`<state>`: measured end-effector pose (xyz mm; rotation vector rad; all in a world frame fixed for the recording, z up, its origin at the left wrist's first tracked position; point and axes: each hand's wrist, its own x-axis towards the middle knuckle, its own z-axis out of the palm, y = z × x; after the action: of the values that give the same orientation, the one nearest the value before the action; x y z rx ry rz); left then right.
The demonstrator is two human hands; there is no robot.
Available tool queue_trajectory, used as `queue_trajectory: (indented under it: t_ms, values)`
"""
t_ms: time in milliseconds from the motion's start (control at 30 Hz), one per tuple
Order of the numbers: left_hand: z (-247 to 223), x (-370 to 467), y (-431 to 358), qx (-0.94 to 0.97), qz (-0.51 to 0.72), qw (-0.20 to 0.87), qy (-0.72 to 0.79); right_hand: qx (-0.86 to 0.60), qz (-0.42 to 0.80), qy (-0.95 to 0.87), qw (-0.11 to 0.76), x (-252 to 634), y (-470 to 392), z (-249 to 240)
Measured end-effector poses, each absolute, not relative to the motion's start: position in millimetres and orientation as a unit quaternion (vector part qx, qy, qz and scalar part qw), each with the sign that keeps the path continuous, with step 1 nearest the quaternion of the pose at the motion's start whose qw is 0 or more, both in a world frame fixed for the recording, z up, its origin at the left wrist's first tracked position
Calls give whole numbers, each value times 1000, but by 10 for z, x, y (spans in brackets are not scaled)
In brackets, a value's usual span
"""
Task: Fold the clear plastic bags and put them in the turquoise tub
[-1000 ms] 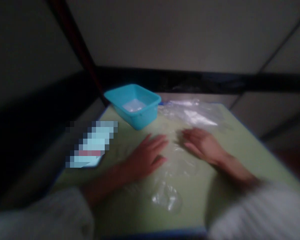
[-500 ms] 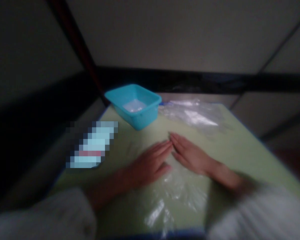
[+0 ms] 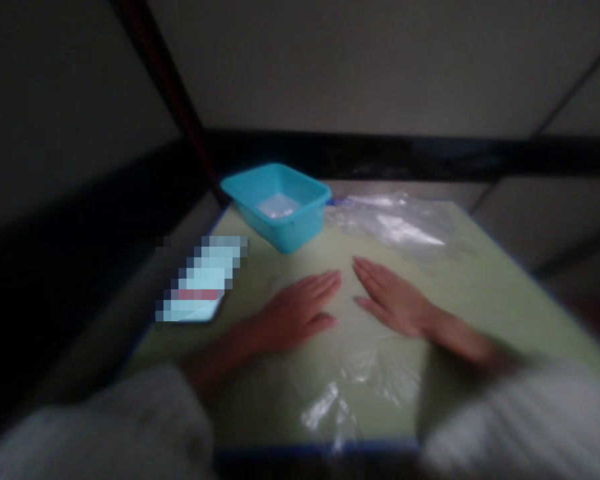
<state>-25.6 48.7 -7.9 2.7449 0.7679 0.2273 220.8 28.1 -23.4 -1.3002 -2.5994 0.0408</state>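
My left hand (image 3: pixel 300 311) lies palm down with its fingers stretched out and its thumb apart, holding nothing. Facing it, my right hand (image 3: pixel 393 298) is also flat and palm down, with a small gap between the two sets of fingertips. Under and in front of both hands a clear plastic bag (image 3: pixel 375 377) is spread out, its creased part reaching the near edge. Its far outline is too faint to make out.
A turquoise basin (image 3: pixel 300 232) with something whitish inside stands at the back left of the green table (image 3: pixel 500 293). More clear plastic bags (image 3: pixel 405 223) lie at the back right. A pixelated phone-like screen (image 3: pixel 205 277) rests by the left edge.
My hands have moved apart, from fingertips touching to a small gap between them. The whole view has shifted slightly.
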Motion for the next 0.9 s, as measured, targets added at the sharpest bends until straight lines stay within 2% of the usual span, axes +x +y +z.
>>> queue_trajectory:
  t_ms: [633, 900]
  values:
    - [-117, -409, 834, 947, 43, 84, 307, -431, 74, -894, 100, 2580, 710, -142]
    - [-115, -441, 839, 948, 18, 49, 313, -459, 72, -874, 146, 2414, 468, 34]
